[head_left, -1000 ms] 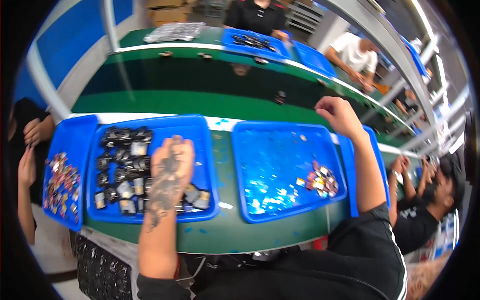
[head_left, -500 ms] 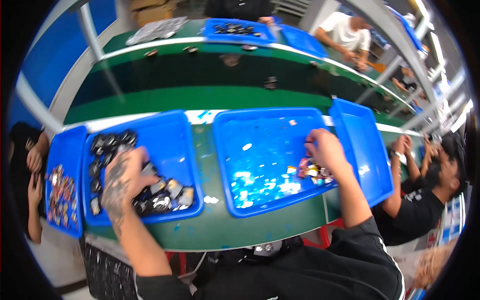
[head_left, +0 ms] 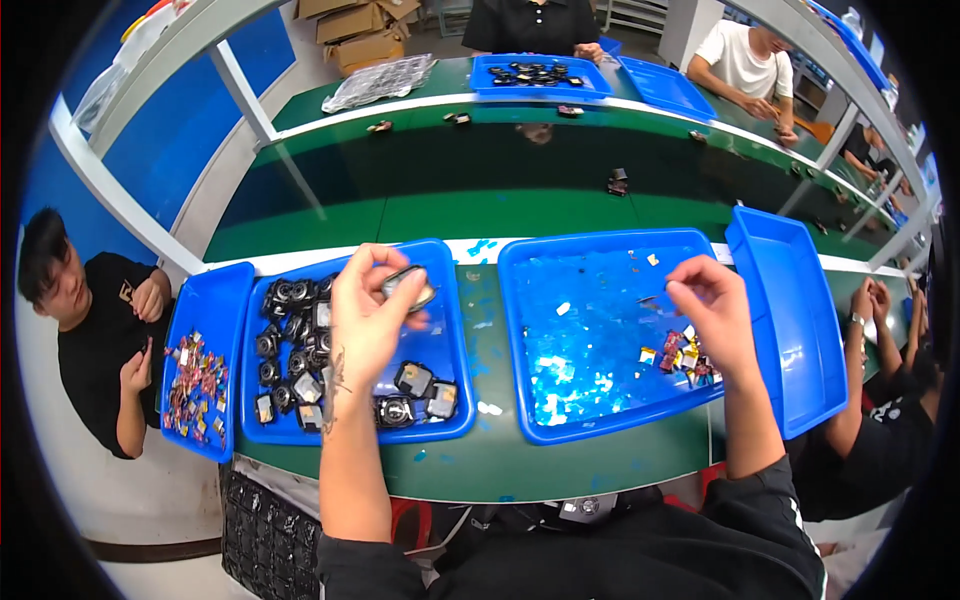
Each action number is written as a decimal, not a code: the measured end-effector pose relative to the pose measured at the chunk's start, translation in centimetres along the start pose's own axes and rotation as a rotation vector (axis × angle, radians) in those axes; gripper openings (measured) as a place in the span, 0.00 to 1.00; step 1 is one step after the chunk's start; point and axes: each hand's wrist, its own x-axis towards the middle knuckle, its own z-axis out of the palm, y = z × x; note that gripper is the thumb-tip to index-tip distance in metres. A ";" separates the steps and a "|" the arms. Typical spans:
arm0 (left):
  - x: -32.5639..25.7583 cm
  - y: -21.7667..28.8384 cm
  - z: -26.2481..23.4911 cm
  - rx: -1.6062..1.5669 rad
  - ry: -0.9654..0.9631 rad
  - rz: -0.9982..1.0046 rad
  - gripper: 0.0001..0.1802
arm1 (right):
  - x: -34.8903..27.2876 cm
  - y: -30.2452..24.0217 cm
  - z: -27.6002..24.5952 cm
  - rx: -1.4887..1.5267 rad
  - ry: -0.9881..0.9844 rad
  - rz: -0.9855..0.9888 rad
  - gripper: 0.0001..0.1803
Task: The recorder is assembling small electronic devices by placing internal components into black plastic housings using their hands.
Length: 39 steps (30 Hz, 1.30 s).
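Note:
My left hand (head_left: 368,315) is closed around a small black-rimmed housing with a pale face (head_left: 408,287), raised over the left blue tray (head_left: 352,434). Black square housings with round rings (head_left: 296,330) crowd that tray beneath it. Over the wide blue tray (head_left: 575,436), my right hand (head_left: 712,305) has its thumb and fingers pressed together; whatever is in the pinch is too small to make out. A thin dark sliver (head_left: 647,300) shows beside those fingertips. Below this hand lies a small pile of red, yellow and silver parts (head_left: 684,358).
A narrow tray of small reddish parts (head_left: 198,385) stands far left, and another blue tray (head_left: 795,310) is at the right. Behind a white rail runs a dark belt (head_left: 450,165) carrying several parts. A person (head_left: 100,330) sits at the left; others work across and at the right.
My left hand has come up out of the housings and now holds one. My right hand stays over the wide tray, its fingers pinched. The whole view has shifted, showing more of the left side.

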 end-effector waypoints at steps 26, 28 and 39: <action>-3.8 -3.5 9.4 -0.192 -0.369 -0.034 0.04 | -2.2 -2.2 5.1 -0.413 -0.248 -0.198 0.16; -4.2 -2.8 8.8 -0.334 -0.447 -0.188 0.06 | -1.7 -1.8 4.9 -0.314 -0.318 -0.166 0.28; -5.0 -2.7 8.7 -0.565 -0.645 -0.462 0.07 | -2.6 0.1 6.4 0.546 -0.459 0.073 0.11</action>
